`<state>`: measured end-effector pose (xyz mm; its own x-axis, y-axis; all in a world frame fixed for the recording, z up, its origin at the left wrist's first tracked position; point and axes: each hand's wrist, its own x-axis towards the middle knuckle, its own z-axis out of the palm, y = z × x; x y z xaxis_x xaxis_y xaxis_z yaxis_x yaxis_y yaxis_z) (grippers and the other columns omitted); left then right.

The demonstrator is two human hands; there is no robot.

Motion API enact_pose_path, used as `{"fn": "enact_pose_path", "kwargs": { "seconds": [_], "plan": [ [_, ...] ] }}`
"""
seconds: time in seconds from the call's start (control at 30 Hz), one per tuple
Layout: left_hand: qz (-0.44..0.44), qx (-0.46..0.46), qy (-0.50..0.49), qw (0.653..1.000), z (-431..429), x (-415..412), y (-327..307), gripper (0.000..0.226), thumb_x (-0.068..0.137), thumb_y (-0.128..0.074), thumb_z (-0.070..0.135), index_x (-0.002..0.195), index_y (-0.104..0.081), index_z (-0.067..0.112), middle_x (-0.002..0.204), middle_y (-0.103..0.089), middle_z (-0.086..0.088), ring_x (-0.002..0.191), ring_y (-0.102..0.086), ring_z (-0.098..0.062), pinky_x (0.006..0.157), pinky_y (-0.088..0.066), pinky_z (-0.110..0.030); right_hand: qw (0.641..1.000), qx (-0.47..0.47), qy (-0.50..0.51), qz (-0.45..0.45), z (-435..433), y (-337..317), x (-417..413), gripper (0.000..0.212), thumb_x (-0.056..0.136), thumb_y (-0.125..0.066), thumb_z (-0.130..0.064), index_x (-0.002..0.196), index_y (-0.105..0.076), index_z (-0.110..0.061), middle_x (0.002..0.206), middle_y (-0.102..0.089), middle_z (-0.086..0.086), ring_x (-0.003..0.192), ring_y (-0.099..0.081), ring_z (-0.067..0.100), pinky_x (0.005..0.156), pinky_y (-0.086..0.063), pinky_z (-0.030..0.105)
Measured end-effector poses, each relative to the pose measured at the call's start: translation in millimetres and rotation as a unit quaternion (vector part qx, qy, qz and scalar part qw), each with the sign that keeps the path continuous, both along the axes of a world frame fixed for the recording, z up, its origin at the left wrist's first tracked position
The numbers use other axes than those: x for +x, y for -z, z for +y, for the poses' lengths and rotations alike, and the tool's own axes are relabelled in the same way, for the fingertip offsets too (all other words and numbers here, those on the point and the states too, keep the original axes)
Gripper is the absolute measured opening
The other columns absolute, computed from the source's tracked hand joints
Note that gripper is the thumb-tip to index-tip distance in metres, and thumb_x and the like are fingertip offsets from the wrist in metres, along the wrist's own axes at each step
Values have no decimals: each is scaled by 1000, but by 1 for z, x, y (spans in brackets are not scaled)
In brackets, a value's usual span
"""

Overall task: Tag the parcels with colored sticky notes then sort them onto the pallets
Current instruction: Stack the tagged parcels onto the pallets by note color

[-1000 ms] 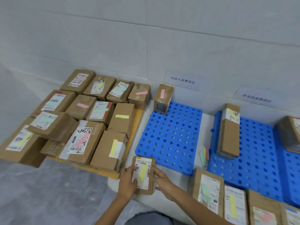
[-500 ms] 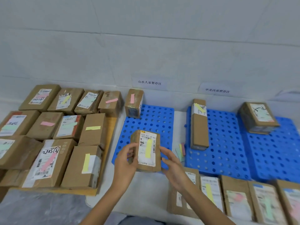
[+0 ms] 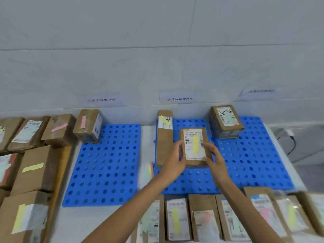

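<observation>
**Spotter:** Where's the small parcel (image 3: 194, 146) right now?

**Me:** Between both palms, over the middle blue pallet (image 3: 191, 181). My left hand (image 3: 172, 161) grips its left edge and my right hand (image 3: 214, 160) its right edge. Fingers are curled round the sides, label facing up at me.

**Spotter:** Why hold it by the edges?

**Me:** So nothing covers the yellow sticky note (image 3: 195, 144) running down the label. I want that colour readable as it goes down.

**Spotter:** And why that pallet?

**Me:** The long parcel (image 3: 164, 137) just beside it, on the left, carries a yellow tag too. So I judge yellow belongs here, under the middle wall label (image 3: 179, 99). The pink-tagged parcel (image 3: 87, 126) sits alone on the left pallet (image 3: 105, 163), well apart.

**Spotter:** Is it down yet?

**Me:** Can't tell. My hands hide the lower edge, so I don't know if it touches the plastic. I'd set it flat alongside the long one, then let go.

**Spotter:** Plenty left?

**Me:** A row of parcels (image 3: 177, 218), tagged, waits along the near edge.
</observation>
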<state>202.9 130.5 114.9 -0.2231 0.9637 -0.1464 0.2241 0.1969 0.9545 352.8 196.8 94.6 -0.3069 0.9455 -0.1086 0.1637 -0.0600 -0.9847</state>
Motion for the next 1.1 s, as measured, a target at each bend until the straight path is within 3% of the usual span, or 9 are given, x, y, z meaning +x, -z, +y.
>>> {"fn": "enact_pose_path", "kwargs": {
  "seconds": [0.13, 0.27, 0.4, 0.6, 0.67, 0.77, 0.9, 1.0, 1.1],
  "plan": [
    [162, -82, 94, 979, 43, -5, 34, 56, 94, -44, -2, 146, -29, 16, 140, -42, 2, 126, -42, -11, 98, -32, -13, 985, -3, -106, -133, 42, 59, 17, 51, 95, -45, 6, 141, -38, -17, 154, -19, -8, 145, -17, 16, 111, -34, 28],
    [418, -198, 45, 885, 75, -37, 68, 71, 95, -50, 9, 152, -8, 17, 160, -2, -9, 147, -1, -33, 116, -10, -49, 948, 51, -226, -219, 69, 96, 10, 63, 94, -48, 6, 148, -21, -10, 158, -8, 4, 147, -6, 20, 120, -15, 36],
    [326, -292, 73, 896, 92, -58, 89, 81, 97, -54, 23, 153, 5, 24, 156, 28, -3, 147, 11, -33, 116, -21, -49, 957, 17, -220, -190, 110, 102, -16, 62, 98, -40, 5, 150, -16, -15, 158, 1, -4, 143, -7, 8, 106, -22, 5],
    [333, -281, 59, 898, 99, -60, 99, 86, 93, -59, 24, 153, 2, 24, 156, 28, 0, 148, 4, -28, 112, -34, -42, 957, 33, -211, -196, 178, 99, -64, 60, 101, -34, -1, 151, -9, -21, 153, -11, -15, 135, -33, 6, 90, -33, -4],
    [325, -279, 62, 901, 104, -63, 100, 86, 93, -61, 24, 153, 1, 25, 156, 29, 0, 148, 3, -29, 110, -35, -43, 944, 88, -204, -244, 199, 102, -76, 55, 104, -35, -14, 151, -9, -24, 146, -13, -23, 118, -43, -6, 83, -47, 7],
    [334, -289, 80, 894, 107, -64, 95, 84, 92, -62, 26, 152, -3, 24, 157, 25, -2, 147, -4, -33, 105, -40, -45, 907, 139, -237, -320, 220, 111, -80, 59, 100, -38, -1, 151, -12, -15, 158, 3, -5, 143, -19, 14, 94, -48, 24],
    [332, -291, 112, 890, 109, -73, 85, 79, 94, -58, 30, 152, -5, 23, 158, 20, -5, 143, -14, -39, 108, -35, -51, 831, 153, -287, -451, 228, 106, -73, 62, 102, -39, -17, 152, -2, -20, 159, 16, 9, 145, 11, 37, 116, -11, 56],
    [269, -254, 100, 923, 95, -87, 78, 75, 98, -50, 23, 153, 1, 22, 158, 21, -2, 148, -1, -31, 116, -22, -47, 868, 207, -219, -394, 199, 68, -70, 59, 101, -40, -24, 153, -11, -21, 158, -13, 15, 143, -13, 39, 113, -20, 57],
    [239, -135, -12, 961, 54, -92, 62, 62, 100, -45, 12, 153, -12, 16, 161, 6, -6, 148, -4, -23, 118, -18, -36, 937, 186, -164, -245, 124, 36, -51, 41, 101, -41, -16, 142, -39, -10, 134, -51, 14, 120, -49, 29, 101, -42, 39]
  ]
}}
